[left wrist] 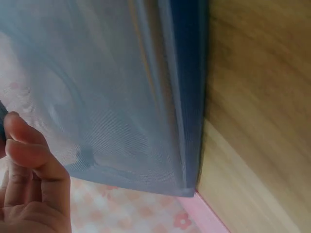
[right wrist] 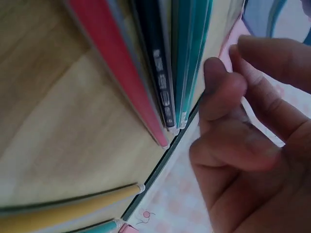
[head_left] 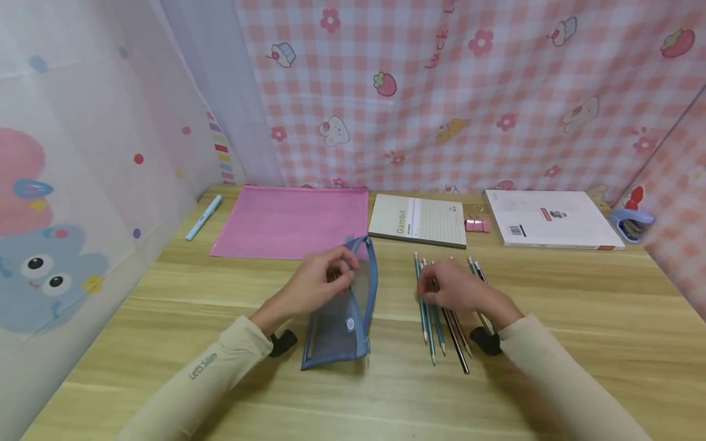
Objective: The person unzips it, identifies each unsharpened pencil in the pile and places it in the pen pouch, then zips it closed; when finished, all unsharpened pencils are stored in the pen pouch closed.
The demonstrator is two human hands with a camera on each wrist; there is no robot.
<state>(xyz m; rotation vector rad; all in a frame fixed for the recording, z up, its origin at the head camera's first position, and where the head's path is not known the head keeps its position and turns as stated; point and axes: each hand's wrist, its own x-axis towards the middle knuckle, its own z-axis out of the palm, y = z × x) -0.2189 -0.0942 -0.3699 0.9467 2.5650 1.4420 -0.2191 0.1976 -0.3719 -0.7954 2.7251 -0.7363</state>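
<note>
Here, right hand (head_left: 449, 286) over pencils (head_left: 436, 324)

Cream sleeves, black wrist mounts

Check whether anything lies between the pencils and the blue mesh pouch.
Nothing visible does. Only bare table separates the pencils under the right hand from the blue mesh pouch, which the left hand holds by its top edge.
</note>
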